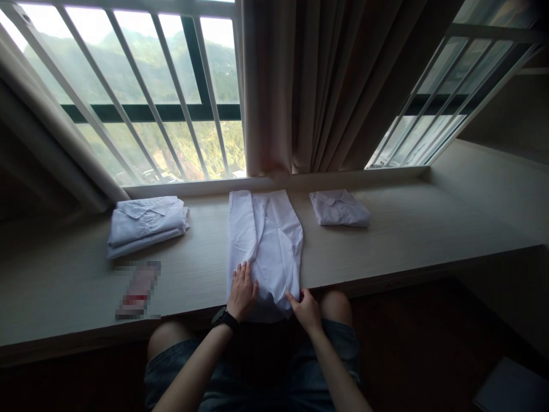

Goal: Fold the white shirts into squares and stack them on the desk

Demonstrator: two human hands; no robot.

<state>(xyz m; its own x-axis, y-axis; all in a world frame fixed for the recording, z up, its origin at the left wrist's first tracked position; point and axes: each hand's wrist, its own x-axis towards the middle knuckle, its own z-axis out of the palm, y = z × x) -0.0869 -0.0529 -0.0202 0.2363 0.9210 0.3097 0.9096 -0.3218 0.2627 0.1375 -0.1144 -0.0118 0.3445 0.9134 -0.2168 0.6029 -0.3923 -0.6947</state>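
A white shirt [268, 240] lies lengthwise on the wooden ledge [386, 252], folded into a narrow strip, its near end hanging over the front edge. My left hand [242, 290] lies flat on its lower left part, fingers stretched out. My right hand [305, 309] pinches the shirt's lower right corner at the ledge's edge. A dark watch sits on my left wrist.
A stack of folded white shirts [146, 224] rests at the left of the ledge, one folded shirt [339, 208] at the right. A blurred-out flat object [138, 289] lies near the front left. Barred windows and a brown curtain [317, 86] stand behind. My knees are under the ledge.
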